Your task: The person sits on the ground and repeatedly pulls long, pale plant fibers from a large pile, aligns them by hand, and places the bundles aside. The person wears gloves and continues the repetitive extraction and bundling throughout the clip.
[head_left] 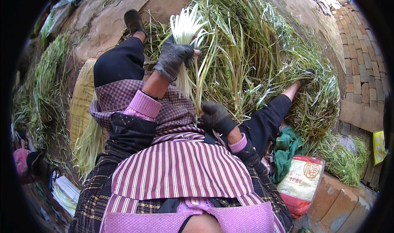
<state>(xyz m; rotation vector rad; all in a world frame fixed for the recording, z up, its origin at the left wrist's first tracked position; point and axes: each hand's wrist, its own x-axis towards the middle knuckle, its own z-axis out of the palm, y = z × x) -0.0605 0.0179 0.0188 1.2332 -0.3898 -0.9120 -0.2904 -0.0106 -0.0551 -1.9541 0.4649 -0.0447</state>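
My left hand, in a dark grey glove, is closed around a bundle of pale leafy stalks. Their white ends fan out above the fist and the rest hangs below it. Over my lap, my gloved right hand pinches a few thin yellowish stalks at their lower end; these run up to my left hand's fingertips. A large heap of long green and yellowed stalks lies between my spread legs, close beyond both hands. A checked cloth covers part of my lap.
More pale stalks lie on a yellow woven sack at my left. Another green heap is farther left. To the right are a green cloth, a printed rice bag and brick paving.
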